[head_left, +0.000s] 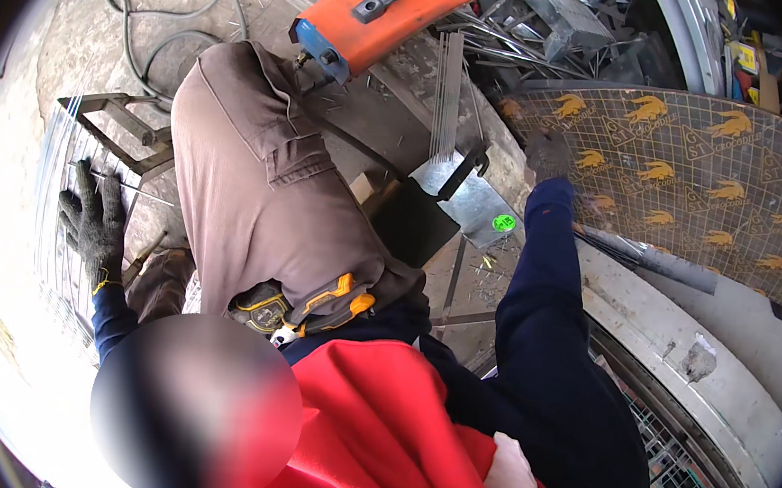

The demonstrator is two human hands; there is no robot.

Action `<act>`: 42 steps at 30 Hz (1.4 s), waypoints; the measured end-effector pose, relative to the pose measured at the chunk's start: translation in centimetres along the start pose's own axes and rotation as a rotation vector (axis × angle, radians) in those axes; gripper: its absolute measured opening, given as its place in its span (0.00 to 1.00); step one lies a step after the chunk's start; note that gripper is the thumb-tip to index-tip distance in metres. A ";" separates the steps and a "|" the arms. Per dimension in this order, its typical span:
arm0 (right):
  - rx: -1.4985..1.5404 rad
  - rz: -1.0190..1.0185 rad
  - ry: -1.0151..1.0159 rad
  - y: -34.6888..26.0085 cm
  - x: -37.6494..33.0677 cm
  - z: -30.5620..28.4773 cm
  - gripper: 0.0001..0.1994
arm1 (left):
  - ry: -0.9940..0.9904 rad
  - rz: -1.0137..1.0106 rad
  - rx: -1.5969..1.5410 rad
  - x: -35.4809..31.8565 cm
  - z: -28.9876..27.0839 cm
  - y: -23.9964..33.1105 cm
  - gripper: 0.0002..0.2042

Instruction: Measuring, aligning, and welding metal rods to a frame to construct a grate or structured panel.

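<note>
- Head view: your left hand (93,218) spreads its fingers, seemingly empty, near the dark metal frame (134,128)
- Your right hand (550,156) is at the left edge of the patterned board (693,180); how closed its grip is, I cannot tell
- Work looks partway: thin rods (445,97) and the shiny plate (485,214) lie out of hand; what is finished does not show

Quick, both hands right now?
Left hand: open and spread, near the black metal frame.
Right hand: at the edge of the patterned board; grip can't be told.
</note>
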State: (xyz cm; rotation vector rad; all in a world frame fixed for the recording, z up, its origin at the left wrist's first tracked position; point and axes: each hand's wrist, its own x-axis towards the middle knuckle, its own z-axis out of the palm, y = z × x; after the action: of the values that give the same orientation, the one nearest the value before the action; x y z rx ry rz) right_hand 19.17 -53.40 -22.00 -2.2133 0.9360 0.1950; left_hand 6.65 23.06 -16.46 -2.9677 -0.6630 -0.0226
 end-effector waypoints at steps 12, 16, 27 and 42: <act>1.015 0.845 -0.391 5.7 -10.1 9.7 0.28 | -0.080 -0.149 -0.176 -0.8 -4.4 3.3 0.38; 0.825 0.626 -0.350 7.5 -8.4 9.3 0.24 | -0.125 -0.182 -0.174 -0.8 -5.9 3.9 0.38; 0.983 -0.015 -0.277 -5.5 -14.4 1.0 0.05 | -0.082 -0.176 -0.237 -1.2 -6.2 3.6 0.39; 0.750 -0.396 -0.927 -25.5 -22.0 4.3 0.40 | 0.054 -0.205 -0.282 -1.6 -5.8 3.3 0.37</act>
State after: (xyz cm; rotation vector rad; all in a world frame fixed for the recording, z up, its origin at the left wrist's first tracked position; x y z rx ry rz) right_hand 20.97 -25.73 -2.43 -1.3122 0.0135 0.5217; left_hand 6.70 18.79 -11.05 -3.1323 -1.0337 -0.2295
